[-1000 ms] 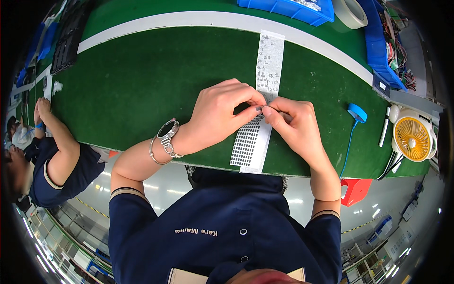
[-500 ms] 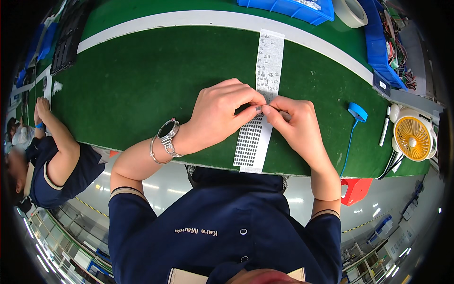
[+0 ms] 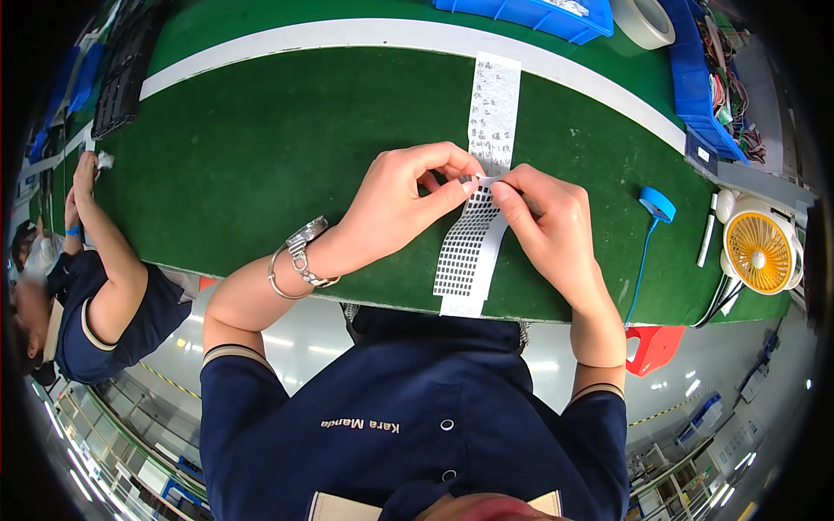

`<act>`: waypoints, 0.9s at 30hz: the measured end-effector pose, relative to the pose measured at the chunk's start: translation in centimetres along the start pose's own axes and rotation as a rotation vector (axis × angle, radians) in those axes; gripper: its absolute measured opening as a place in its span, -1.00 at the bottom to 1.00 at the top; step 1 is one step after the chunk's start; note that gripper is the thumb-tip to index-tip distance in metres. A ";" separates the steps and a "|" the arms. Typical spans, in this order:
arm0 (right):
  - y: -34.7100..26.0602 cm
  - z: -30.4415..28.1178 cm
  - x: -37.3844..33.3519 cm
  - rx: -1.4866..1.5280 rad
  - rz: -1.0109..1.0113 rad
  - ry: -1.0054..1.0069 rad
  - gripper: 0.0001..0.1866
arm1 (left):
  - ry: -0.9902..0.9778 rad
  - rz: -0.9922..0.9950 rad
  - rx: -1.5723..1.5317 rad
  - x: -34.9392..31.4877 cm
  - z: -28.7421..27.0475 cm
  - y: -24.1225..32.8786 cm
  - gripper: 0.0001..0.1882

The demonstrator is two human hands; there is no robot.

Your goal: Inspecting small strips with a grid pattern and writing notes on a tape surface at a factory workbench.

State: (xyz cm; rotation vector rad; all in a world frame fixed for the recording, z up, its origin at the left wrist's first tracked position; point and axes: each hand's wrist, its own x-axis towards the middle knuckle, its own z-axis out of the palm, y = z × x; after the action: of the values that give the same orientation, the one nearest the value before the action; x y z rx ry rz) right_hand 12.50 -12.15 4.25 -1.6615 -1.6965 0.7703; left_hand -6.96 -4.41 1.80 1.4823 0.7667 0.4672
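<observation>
A narrow white sheet with rows of small black rectangular stickers [image 3: 465, 256] lies over a long white paper strip [image 3: 495, 104] with handwriting on it. The sheet's far end is raised and bent up between my hands. My right hand [image 3: 552, 213] pinches that end at its right corner between thumb and forefinger. Close beside it, my left hand [image 3: 413, 195] is closed in a pinch, with small dark stickers at the thumb tip. Whether its fingers also touch the sheet cannot be made out.
The green table mat [image 3: 261, 156] surrounds the strip. To the right are a blue wristband with a cord [image 3: 658, 205], a white pen [image 3: 707, 231] and a yellow-and-white fan [image 3: 757, 243]. Blue bins [image 3: 539, 19] and a tape roll [image 3: 645, 22] stand beyond. A co-worker [image 3: 113, 295] sits left.
Both hands have moved slightly away from me and a little apart. The sticker sheet's far end has risen and now bends upward. The co-worker's hands have shifted.
</observation>
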 end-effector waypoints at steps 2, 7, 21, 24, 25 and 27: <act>-0.3 0.0 0.0 -0.041 0.003 -0.008 -0.86 | -0.003 0.018 0.015 -0.1 0.1 0.1 -0.87; 0.0 0.3 0.0 -0.081 -0.054 0.005 -0.86 | 0.024 0.073 0.081 -0.2 0.1 0.1 -0.87; -0.1 0.5 -0.1 -0.179 -0.127 0.045 -0.86 | 0.019 0.115 0.157 -0.3 0.2 -0.2 -0.86; 0.1 0.7 0.0 -0.265 -0.204 0.095 -0.85 | -0.014 0.077 0.074 -0.1 0.3 -0.1 -0.85; 0.1 0.8 0.1 -0.299 -0.234 0.115 -0.84 | -0.020 0.067 0.069 -0.1 0.3 -0.1 -0.85; 0.2 0.8 0.1 -0.348 -0.257 0.122 -0.83 | -0.033 0.047 0.059 -0.1 0.2 -0.1 -0.84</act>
State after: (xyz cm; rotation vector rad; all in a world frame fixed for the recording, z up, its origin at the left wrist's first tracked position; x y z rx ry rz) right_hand 11.96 -12.04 3.58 -1.6263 -1.9881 0.2565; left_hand -6.90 -4.62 1.67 1.5622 0.7268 0.4576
